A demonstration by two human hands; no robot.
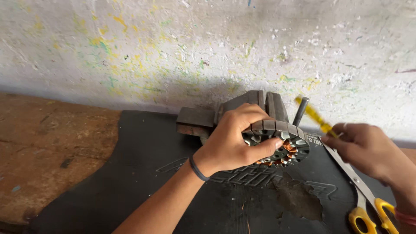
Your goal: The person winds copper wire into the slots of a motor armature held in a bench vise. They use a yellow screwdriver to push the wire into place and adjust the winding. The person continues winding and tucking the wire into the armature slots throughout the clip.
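My left hand grips a round metal stator with copper windings, holding it against a grey bench vise. A dark band sits on that wrist. My right hand is closed on a thin yellow-handled tool, blurred, its tip pointing up-left just right of the stator and in front of the vise handle.
Yellow-handled scissors lie on the black rubber mat at the lower right. The mat has a worn patch. A brown wooden bench top is at the left, and a paint-speckled white wall stands behind.
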